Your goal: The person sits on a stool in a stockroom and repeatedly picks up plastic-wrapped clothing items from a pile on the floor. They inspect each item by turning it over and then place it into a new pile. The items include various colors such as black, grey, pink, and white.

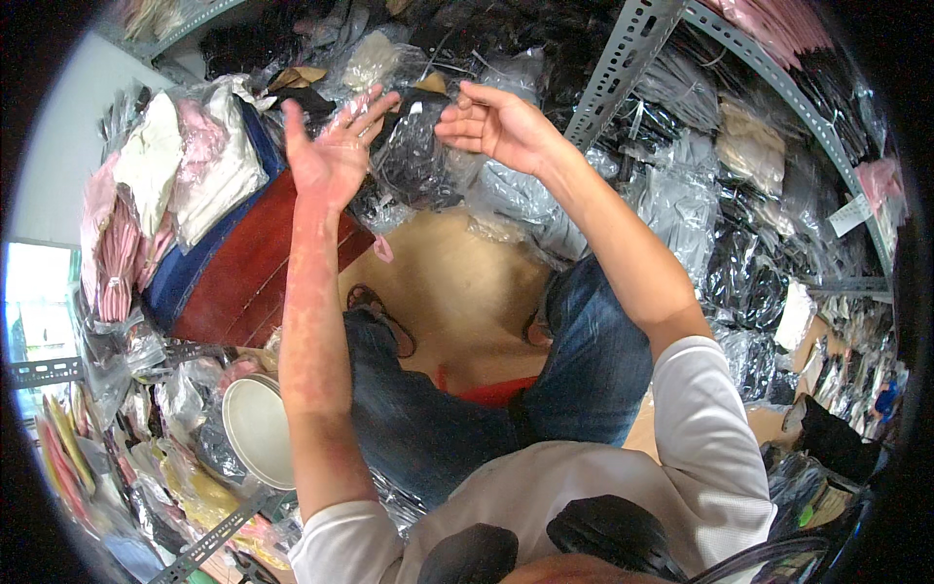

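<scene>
White sleeves and my blue-jeaned knees (584, 360) sit closest under the lens, forearms rising from them. Left hand (336, 146): raised, palm up, fingers spread wide, gripping nothing firmly; a film of clear plastic seems to rest against its fingertips, though I cannot tell for certain. Right hand (496, 122): raised opposite, fingers loosely curled, thumb and forefinger possibly pinching the same film edge. Between and just beyond both hands: a clear bag of dark garments (413, 156), lying on the heap of similar packets. Outward, left: folded pink and white garments in plastic (175, 170) over a red-brown board (253, 273); a pale round lid (255, 428) near my left elbow. Right: perforated metal shelf upright (623, 58) and racks packed with grey and black bagged stock (720, 195). Bare tan floor (448, 273) ahead of the knees. Risk, as I judge it: slick film slipping from such open fingers, or a tug toppling neighbouring packets off the stack.
</scene>
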The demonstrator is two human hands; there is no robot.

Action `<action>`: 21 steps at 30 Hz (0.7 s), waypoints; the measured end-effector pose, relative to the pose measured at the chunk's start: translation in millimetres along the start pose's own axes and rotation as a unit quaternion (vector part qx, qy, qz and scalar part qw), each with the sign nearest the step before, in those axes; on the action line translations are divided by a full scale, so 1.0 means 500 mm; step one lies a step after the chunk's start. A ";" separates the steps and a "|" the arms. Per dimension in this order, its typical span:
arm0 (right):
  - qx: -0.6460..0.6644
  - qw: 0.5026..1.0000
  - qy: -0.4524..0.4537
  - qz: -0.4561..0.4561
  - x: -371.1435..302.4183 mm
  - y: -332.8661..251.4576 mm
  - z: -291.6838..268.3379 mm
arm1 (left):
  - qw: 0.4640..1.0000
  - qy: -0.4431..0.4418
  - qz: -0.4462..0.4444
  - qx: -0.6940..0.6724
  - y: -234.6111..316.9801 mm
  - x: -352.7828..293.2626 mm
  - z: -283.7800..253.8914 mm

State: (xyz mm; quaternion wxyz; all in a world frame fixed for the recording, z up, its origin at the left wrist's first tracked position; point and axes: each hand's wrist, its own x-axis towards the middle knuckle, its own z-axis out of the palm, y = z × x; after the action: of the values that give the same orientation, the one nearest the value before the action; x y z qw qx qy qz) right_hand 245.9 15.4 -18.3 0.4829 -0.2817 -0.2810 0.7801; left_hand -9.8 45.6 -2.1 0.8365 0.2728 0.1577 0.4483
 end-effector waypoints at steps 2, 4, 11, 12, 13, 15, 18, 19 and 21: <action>0.087 0.996 -0.011 -0.017 0.010 -0.003 -0.014 | 0.998 -0.056 0.000 0.000 0.009 0.003 -0.016; 0.121 0.991 -0.047 -0.040 0.014 -0.003 -0.024 | 0.987 -0.026 0.050 0.153 0.000 0.005 -0.022; 0.052 0.994 -0.068 -0.072 0.012 0.009 -0.006 | 0.874 0.169 0.121 0.439 -0.090 0.022 -0.011; 0.033 0.995 -0.064 -0.073 0.010 0.007 0.008 | 0.871 0.161 0.145 0.442 -0.089 0.027 -0.025; 0.011 0.994 -0.065 -0.082 0.004 -0.001 0.021 | 0.848 0.168 0.184 0.468 -0.083 0.031 -0.040; -0.035 0.992 -0.058 -0.103 -0.022 -0.031 0.035 | 0.867 0.210 0.177 0.417 -0.069 0.028 -0.020; -0.336 0.921 0.052 -0.188 -0.012 -0.034 -0.007 | 0.871 0.266 0.199 0.361 -0.049 0.021 0.010; -0.462 0.859 0.057 -0.211 0.004 -0.020 -0.037 | 0.875 0.264 0.213 0.346 -0.038 0.019 -0.001; -0.628 0.731 0.068 -0.258 0.011 0.012 -0.057 | 0.870 0.284 0.235 0.328 -0.018 0.016 -0.019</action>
State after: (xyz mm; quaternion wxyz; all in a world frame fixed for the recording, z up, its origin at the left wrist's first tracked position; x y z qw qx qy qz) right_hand 260.4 23.0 -43.1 0.3968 -0.4899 -0.7349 0.2498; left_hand -4.3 51.3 -15.3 0.4880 0.4216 0.4577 0.6120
